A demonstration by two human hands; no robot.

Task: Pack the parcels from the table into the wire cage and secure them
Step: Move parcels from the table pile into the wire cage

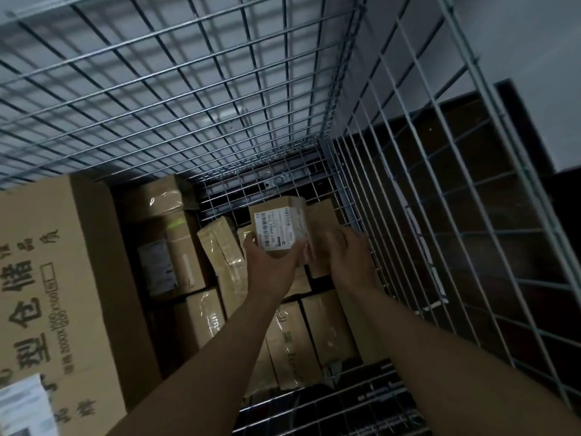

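Note:
I look down into the wire cage (195, 89). Both arms reach in. A small brown parcel (279, 226) with a white shipping label is held above the cage floor. My left hand (270, 262) grips its near left edge, thumb on the label. My right hand (349, 256) wraps its fingers around the parcel's right side. Several taped cardboard parcels (176, 247) lie packed below and to the left of the held one.
A large cardboard box (53, 278) with printed characters fills the cage's left side. Wire mesh walls close in at the back and right (440, 215). Bare wire floor (226, 196) shows behind the held parcel. Dark floor lies outside to the right.

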